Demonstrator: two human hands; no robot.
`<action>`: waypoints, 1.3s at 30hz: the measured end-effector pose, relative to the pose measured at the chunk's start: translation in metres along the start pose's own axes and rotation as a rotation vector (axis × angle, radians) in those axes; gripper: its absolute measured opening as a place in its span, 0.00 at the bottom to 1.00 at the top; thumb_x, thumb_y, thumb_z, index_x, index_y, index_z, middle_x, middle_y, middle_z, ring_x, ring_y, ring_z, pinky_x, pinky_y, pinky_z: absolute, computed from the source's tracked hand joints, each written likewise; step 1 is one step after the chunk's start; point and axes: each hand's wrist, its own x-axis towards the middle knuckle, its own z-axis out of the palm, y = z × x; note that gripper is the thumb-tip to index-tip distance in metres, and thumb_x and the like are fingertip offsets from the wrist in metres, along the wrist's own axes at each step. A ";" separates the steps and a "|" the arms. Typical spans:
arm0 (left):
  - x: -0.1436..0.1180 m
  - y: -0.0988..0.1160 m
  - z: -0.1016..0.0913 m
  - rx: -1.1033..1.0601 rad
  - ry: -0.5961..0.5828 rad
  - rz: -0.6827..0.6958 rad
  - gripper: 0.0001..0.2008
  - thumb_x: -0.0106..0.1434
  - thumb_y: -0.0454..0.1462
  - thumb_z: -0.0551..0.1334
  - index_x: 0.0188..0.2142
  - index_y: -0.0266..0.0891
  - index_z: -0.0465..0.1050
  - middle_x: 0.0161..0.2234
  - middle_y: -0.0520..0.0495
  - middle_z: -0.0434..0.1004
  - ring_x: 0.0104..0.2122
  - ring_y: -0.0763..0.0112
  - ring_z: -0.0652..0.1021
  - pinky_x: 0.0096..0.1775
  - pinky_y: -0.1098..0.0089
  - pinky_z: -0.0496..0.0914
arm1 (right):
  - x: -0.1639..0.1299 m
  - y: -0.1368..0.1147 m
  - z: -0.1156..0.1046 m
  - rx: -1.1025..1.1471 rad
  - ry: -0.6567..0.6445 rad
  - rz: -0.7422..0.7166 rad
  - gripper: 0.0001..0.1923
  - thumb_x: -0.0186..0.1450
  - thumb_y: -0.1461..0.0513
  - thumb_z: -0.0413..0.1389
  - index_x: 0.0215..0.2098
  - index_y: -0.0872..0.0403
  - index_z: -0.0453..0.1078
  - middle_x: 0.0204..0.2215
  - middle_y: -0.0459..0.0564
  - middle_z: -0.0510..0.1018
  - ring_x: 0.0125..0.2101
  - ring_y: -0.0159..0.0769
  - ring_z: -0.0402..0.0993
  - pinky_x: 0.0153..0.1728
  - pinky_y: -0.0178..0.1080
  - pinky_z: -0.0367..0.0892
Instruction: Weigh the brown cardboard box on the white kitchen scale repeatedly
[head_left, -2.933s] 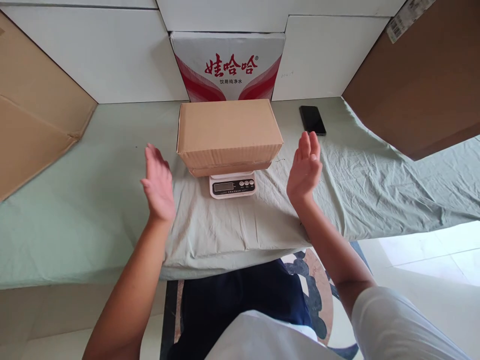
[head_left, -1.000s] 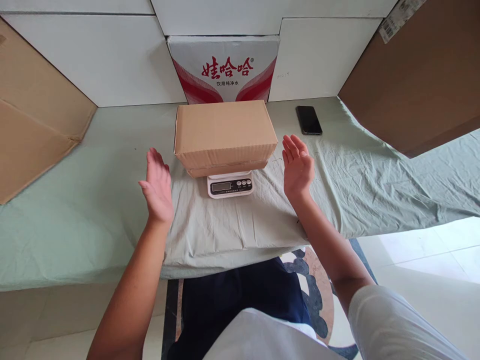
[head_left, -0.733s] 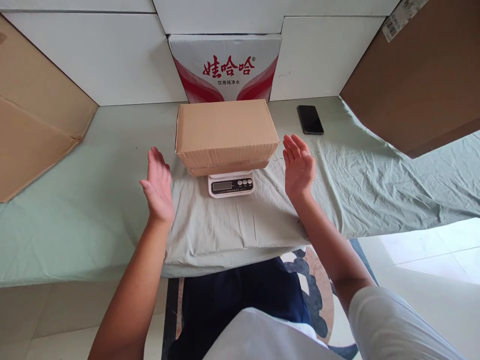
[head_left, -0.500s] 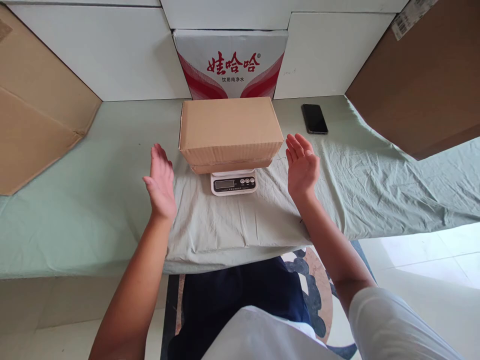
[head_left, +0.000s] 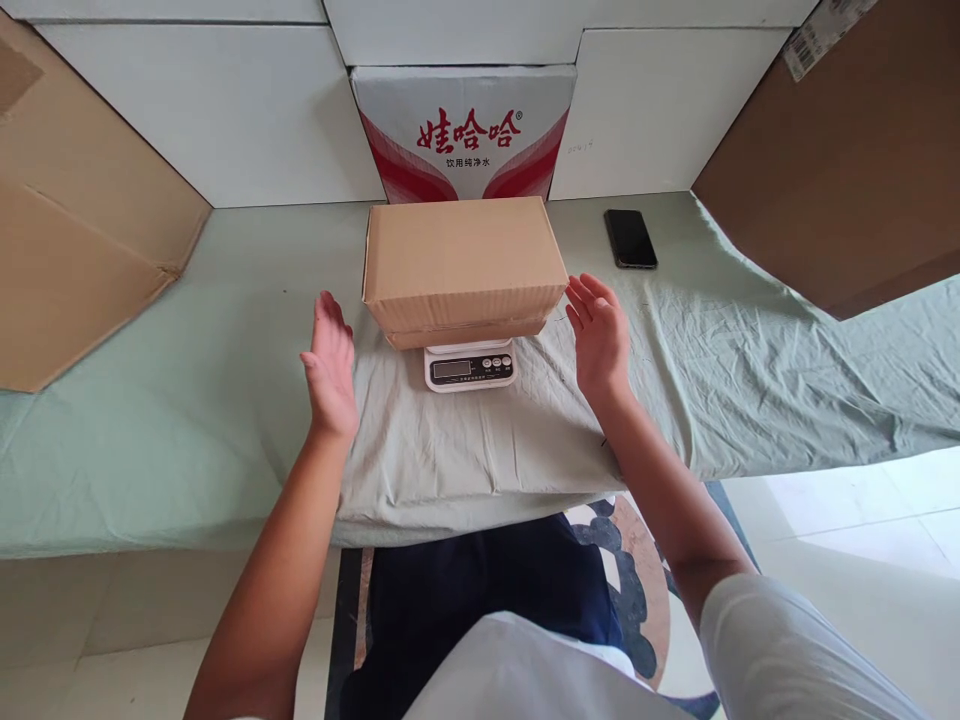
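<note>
A closed brown cardboard box (head_left: 461,250) rests on top of a white digital kitchen scale (head_left: 471,368), whose front panel with display and buttons sticks out below it. The display shows no digits I can read. To the left of the box, my left hand (head_left: 332,365) is held up with fingers stretched and the palm turned inward, apart from the cardboard. My right hand (head_left: 600,335) is on the other side, fingers extended, its tips close to the box's right front corner; whether they touch it I cannot tell. Neither hand holds anything.
A black phone (head_left: 631,239) lies on the green cloth (head_left: 247,400) at the right. Behind stands a white and red carton (head_left: 469,130) against white panels. Large cardboard pieces flank the table at left (head_left: 90,220) and right (head_left: 832,190).
My hands have come slightly closer to the box from both sides. The view has shifted a little; the box and scale stay in place.
</note>
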 end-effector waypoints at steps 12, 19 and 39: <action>-0.011 -0.002 0.012 -0.095 -0.220 -0.012 0.45 0.58 0.69 0.57 0.70 0.57 0.62 0.75 0.53 0.56 0.76 0.55 0.52 0.75 0.55 0.49 | -0.012 0.010 0.012 -0.018 -0.211 -0.064 0.33 0.62 0.42 0.59 0.62 0.41 0.67 0.69 0.43 0.70 0.74 0.42 0.58 0.77 0.54 0.50; 0.001 0.000 0.016 -0.123 -0.283 0.000 0.44 0.59 0.66 0.61 0.71 0.59 0.60 0.77 0.53 0.52 0.77 0.53 0.50 0.75 0.54 0.48 | -0.005 0.006 0.024 -0.076 -0.301 -0.183 0.32 0.60 0.43 0.61 0.61 0.37 0.64 0.66 0.43 0.70 0.69 0.49 0.63 0.72 0.57 0.61; 0.143 -0.081 0.078 -0.169 0.081 -0.159 0.34 0.57 0.67 0.61 0.49 0.47 0.71 0.61 0.42 0.76 0.64 0.56 0.74 0.64 0.56 0.68 | 0.150 0.078 0.081 -0.110 0.019 -0.124 0.23 0.63 0.48 0.49 0.52 0.47 0.66 0.58 0.51 0.73 0.63 0.46 0.67 0.70 0.55 0.61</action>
